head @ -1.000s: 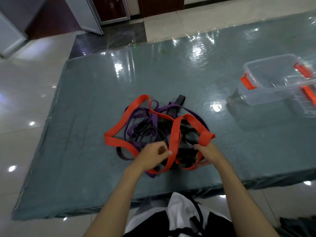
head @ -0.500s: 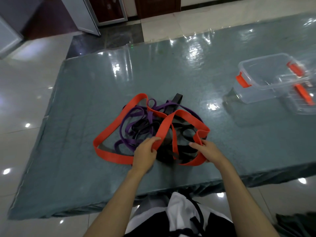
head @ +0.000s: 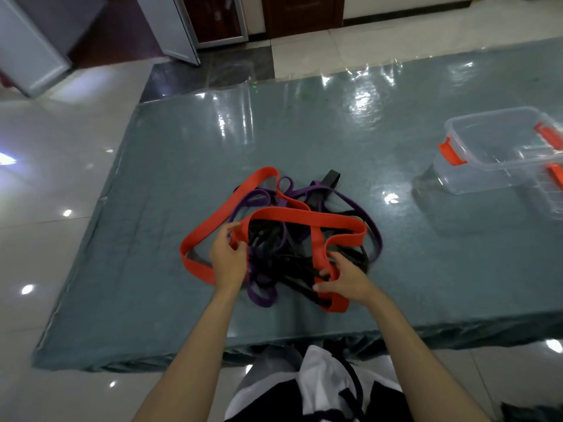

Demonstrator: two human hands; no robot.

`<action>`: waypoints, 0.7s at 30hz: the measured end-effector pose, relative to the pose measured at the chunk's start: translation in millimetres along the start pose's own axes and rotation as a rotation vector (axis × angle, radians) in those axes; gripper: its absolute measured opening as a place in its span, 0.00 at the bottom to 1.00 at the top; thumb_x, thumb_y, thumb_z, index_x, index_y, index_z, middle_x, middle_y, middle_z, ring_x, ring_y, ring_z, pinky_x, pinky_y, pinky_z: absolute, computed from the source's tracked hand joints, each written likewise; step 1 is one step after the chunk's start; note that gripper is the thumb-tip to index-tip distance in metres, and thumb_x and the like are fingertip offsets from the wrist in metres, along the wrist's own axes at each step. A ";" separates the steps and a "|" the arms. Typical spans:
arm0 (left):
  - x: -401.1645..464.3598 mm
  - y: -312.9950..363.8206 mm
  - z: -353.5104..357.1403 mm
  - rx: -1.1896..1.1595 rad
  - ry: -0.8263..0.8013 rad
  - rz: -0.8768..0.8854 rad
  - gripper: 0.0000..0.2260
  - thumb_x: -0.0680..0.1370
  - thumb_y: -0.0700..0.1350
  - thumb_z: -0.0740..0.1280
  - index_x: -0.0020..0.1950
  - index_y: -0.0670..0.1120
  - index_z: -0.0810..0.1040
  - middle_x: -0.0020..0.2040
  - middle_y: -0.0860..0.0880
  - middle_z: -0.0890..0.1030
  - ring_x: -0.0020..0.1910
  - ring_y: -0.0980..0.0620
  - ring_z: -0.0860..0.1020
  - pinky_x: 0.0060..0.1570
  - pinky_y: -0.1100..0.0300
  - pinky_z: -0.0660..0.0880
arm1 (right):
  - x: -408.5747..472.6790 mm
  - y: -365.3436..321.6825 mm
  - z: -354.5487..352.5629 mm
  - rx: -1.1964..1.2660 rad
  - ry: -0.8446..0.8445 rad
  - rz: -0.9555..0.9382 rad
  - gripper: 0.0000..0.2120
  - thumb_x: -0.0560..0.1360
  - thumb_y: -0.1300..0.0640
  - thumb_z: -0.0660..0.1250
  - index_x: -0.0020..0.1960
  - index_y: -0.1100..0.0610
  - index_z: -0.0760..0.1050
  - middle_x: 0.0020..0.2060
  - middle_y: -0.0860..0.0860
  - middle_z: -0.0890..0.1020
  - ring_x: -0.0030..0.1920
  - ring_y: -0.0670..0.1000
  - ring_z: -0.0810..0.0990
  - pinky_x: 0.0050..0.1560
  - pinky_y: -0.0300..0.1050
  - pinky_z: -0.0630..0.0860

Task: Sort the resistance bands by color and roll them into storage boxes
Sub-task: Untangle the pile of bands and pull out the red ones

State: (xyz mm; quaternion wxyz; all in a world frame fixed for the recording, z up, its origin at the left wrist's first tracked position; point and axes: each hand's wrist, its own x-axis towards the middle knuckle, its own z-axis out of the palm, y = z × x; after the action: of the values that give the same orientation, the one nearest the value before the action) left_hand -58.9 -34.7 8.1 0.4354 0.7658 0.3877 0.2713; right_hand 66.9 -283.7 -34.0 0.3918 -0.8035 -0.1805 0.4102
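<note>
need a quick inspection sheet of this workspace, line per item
surface: table under a glossy teal cover, wrinkled with glare.
job's things: orange bands, purple bands and black bands in one tangled pile near the front edge; clear box with orange latches at right, no band in it; a second clear box beside it, cut off by the frame.
clutter: nothing seen.
hands: left hand and right hand each grip an orange band.
cables: nothing seen.
surroundings: shiny tiled floor, dark doors at the far side.
</note>
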 end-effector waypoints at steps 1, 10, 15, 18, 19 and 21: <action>2.2 -1.0 -0.9 0.006 0.002 -0.006 0.19 0.75 0.28 0.65 0.58 0.49 0.81 0.51 0.54 0.83 0.46 0.63 0.79 0.52 0.61 0.77 | 4.2 1.1 8.1 -0.157 0.000 -0.007 0.50 0.65 0.53 0.86 0.80 0.52 0.63 0.64 0.51 0.79 0.66 0.56 0.79 0.73 0.54 0.73; 13.6 -0.9 -6.0 0.025 -0.042 -0.041 0.19 0.76 0.28 0.66 0.59 0.47 0.81 0.54 0.55 0.83 0.49 0.69 0.78 0.51 0.69 0.73 | 5.6 -0.7 34.0 -0.809 0.109 -0.013 0.50 0.67 0.48 0.82 0.80 0.49 0.56 0.68 0.54 0.67 0.70 0.59 0.69 0.67 0.58 0.74; 11.0 -2.1 -3.9 0.058 -0.048 -0.044 0.19 0.78 0.29 0.65 0.61 0.48 0.81 0.56 0.54 0.83 0.52 0.63 0.79 0.56 0.61 0.77 | 8.8 -2.3 26.3 -0.657 0.091 -0.009 0.22 0.73 0.64 0.70 0.65 0.52 0.72 0.52 0.54 0.81 0.52 0.59 0.83 0.48 0.53 0.80; 8.4 -4.2 -3.2 0.109 -0.081 -0.004 0.18 0.78 0.29 0.65 0.62 0.47 0.80 0.58 0.51 0.81 0.55 0.53 0.79 0.60 0.54 0.78 | 10.1 2.4 14.3 -0.427 0.062 0.001 0.11 0.70 0.62 0.73 0.41 0.49 0.76 0.38 0.45 0.83 0.42 0.51 0.84 0.42 0.44 0.80; 6.7 -5.0 -2.0 0.156 -0.086 0.020 0.18 0.78 0.29 0.65 0.62 0.46 0.80 0.59 0.49 0.80 0.57 0.50 0.79 0.62 0.51 0.77 | 9.8 4.2 10.2 -0.344 0.060 0.001 0.13 0.70 0.62 0.75 0.40 0.46 0.76 0.37 0.43 0.83 0.41 0.48 0.84 0.41 0.39 0.78; -1.2 -2.7 2.3 0.330 -0.073 0.115 0.19 0.75 0.29 0.66 0.62 0.45 0.80 0.61 0.46 0.78 0.62 0.45 0.75 0.65 0.48 0.74 | 8.3 6.9 1.8 -0.178 0.072 -0.007 0.12 0.71 0.63 0.76 0.43 0.47 0.78 0.39 0.44 0.84 0.42 0.47 0.84 0.43 0.38 0.77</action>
State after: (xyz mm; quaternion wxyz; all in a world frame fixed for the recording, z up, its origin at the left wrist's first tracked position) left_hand -58.8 -35.9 4.5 0.3013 0.8572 0.3663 0.2005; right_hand 70.2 -282.1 -44.3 0.3267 -0.8486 -0.2050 0.3620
